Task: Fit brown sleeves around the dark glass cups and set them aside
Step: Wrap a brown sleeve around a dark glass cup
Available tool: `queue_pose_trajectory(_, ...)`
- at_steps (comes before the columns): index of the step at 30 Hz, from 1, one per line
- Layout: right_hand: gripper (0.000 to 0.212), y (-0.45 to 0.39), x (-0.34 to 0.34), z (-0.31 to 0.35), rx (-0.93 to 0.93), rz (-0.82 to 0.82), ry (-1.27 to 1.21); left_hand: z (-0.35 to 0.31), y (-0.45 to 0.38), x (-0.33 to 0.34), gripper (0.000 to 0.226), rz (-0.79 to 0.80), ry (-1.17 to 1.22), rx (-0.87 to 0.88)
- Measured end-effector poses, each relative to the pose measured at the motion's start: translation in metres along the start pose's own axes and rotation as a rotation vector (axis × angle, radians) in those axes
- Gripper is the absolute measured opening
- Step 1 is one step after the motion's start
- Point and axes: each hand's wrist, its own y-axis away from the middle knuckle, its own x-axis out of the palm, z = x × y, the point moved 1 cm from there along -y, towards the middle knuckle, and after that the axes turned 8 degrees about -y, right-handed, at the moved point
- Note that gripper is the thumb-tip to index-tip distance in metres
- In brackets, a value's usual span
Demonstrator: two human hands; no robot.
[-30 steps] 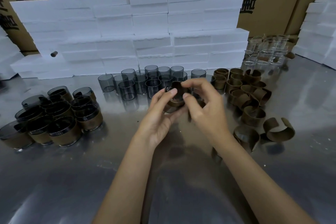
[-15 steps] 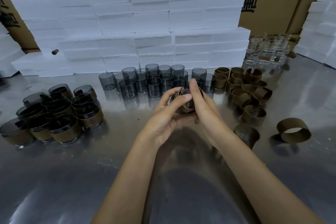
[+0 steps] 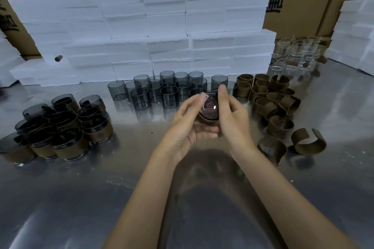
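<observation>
Hands meet above the middle of the worktop (image 3: 202,198), both clamped on one dark glass cup (image 3: 210,106). The left hand (image 3: 188,125) cradles it from below and the left, fingers curled under, thumb at its rim. The right hand (image 3: 232,115) closes on its right side, thumb upright along the far edge. The cup is tilted, its round glossy face turned up toward the camera, a brown sleeve (image 3: 204,118) wrapped around its wall. It sits between the two palms, off the worktop. Bare dark cups (image 3: 155,91) stand just beyond; sleeved cups (image 3: 66,143) are grouped at the left, loose sleeves (image 3: 279,107) at the right.
</observation>
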Motion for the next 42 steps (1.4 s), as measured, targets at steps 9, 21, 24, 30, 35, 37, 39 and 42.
queue_pose_trajectory(9,0.033,0.014,0.015,-0.011,-0.143,0.209,0.157,0.004,-0.004,-0.011,0.042,-0.344,0.011,0.02)
queue_pose_trajectory(21,0.036,0.006,0.004,-0.001,0.507,-0.007,-0.367,0.005,0.001,0.009,0.041,-0.285,-0.013,-0.08)
queue_pose_trajectory(24,0.041,0.005,0.003,-0.002,0.509,-0.056,-0.422,0.008,0.001,0.016,0.051,-0.307,0.022,-0.058)
queue_pose_trajectory(30,0.034,0.007,0.006,-0.004,0.489,-0.029,-0.42,0.012,0.002,0.018,0.052,-0.346,0.019,0.031)
queue_pose_trajectory(35,0.02,0.01,0.006,0.0,0.496,0.01,-0.388,0.014,0.003,0.02,0.049,-0.32,0.044,0.047)
queue_pose_trajectory(37,0.017,0.011,0.006,0.003,0.496,0.011,-0.37,0.014,0.002,0.02,0.048,-0.331,0.048,0.045)
queue_pose_trajectory(39,0.018,0.011,0.007,0.003,0.488,0.012,-0.362,0.013,0.002,0.019,0.049,-0.335,0.042,0.047)
queue_pose_trajectory(42,0.017,0.012,0.006,0.003,0.485,0.014,-0.359,0.015,0.002,0.019,0.053,-0.32,0.041,0.056)
